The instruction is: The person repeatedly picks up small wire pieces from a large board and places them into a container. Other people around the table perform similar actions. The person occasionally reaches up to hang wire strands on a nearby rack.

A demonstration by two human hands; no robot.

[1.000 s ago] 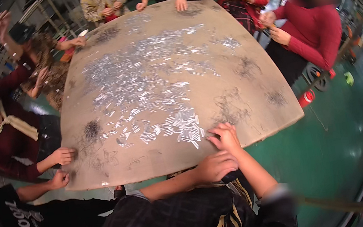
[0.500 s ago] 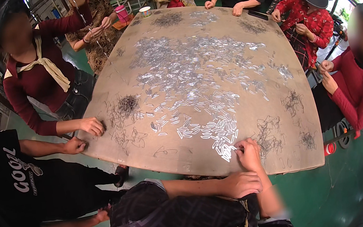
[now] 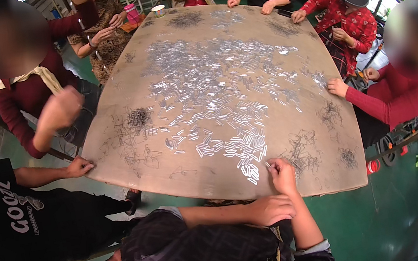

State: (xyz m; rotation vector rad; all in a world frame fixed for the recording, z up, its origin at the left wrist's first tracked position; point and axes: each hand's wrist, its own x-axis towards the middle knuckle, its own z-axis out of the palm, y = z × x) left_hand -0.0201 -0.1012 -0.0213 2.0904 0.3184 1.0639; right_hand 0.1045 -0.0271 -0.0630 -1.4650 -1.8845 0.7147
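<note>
At the near edge of the tan table [image 3: 195,186], my right hand [image 3: 282,174] pinches a small silver link [image 3: 267,164] between thumb and forefinger. Just left of it lies the near tip of a wide spread of silver oblong links [image 3: 246,146], shaped like flat narrow loops. My left hand [image 3: 271,210] lies across my right forearm, its fingers curled over it. Beside my right hand, to its right, is a tangle of thin dark wire pieces [image 3: 302,155].
More dark wire heaps [image 3: 139,118] lie around the table, including one at the far side [image 3: 186,20]. Several people stand or sit around it; one person's hand [image 3: 80,166] rests on the left corner. A round tin [image 3: 158,11] and a pink cup [image 3: 131,12] stand at the far left.
My right hand has drawn slightly back from the links, with one link now showing in its fingertips. A person at left has raised a hand off the table; one at right has reached onto its edge.
</note>
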